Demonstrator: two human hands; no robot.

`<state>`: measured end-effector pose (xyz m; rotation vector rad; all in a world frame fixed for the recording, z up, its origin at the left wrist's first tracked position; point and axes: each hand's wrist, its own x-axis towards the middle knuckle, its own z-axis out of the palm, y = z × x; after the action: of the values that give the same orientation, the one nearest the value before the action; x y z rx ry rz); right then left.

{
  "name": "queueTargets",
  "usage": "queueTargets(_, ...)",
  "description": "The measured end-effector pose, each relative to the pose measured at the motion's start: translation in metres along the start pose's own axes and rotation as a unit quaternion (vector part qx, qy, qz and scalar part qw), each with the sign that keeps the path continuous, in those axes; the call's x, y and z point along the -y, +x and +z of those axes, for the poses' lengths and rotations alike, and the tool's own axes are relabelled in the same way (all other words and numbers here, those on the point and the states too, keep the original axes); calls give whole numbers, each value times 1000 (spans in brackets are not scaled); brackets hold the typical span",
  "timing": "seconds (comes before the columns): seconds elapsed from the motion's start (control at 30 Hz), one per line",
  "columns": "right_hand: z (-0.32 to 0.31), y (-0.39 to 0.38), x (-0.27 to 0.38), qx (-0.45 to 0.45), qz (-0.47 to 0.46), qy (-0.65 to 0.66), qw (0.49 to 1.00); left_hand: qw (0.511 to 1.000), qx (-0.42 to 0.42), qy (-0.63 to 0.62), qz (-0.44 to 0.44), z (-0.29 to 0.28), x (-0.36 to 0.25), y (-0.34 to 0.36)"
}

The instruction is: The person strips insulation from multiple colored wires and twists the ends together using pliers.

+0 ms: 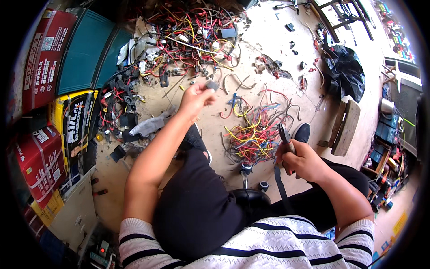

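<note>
My left hand (197,99) is raised over the floor toward the large wire heap, its fingers closed on a small grey block (212,85). My right hand (298,162) grips dark-handled pliers or cutters (281,133) pointing up, beside a loose pile of red, yellow, blue and black wires (251,136) on the floor. A black strap (281,188) hangs below that hand, over the wheeled stool base (245,172) between my legs.
Boxes (40,67) are stacked along the left, beside scattered dark connectors (127,119). A dense cable heap (188,38) lies at the back. A black plastic bag (345,71), a wooden plank piece (347,127), a metal frame (340,20) and assorted parts (385,179) are on the right.
</note>
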<state>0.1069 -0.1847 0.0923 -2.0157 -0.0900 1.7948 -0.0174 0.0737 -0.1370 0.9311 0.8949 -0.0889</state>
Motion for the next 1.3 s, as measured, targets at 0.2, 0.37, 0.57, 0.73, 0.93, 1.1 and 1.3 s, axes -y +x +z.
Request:
queueTargets(0.2,-3,3,-2,-34,-25,-107,993,984,150,-99,-17,62,-24,-43)
queueTargets(0.37,-6,15,-22,-107,-80,-175,975,966,232,-96,-61,95,-38,-71)
queueTargets(0.57,-4,10,-14,-141,-98,-207,963,953,276,-74,-101,104,-39,-81)
queueTargets(0.73,-4,8,-12,-150,-99,-212,961,955,270,-95,-78,103,-36,-81)
queueTargets(0.93,-4,11,-15,-144,-98,-209,962,954,283,-61,-78,102,-40,-84)
queueTargets(1.1,-3,9,-10,-138,-106,-220,960,958,274,-37,-75,104,-42,-88)
queueTargets(1.3,-2,9,-22,-203,-122,-352,906,957,274,-7,-99,107,-53,-92)
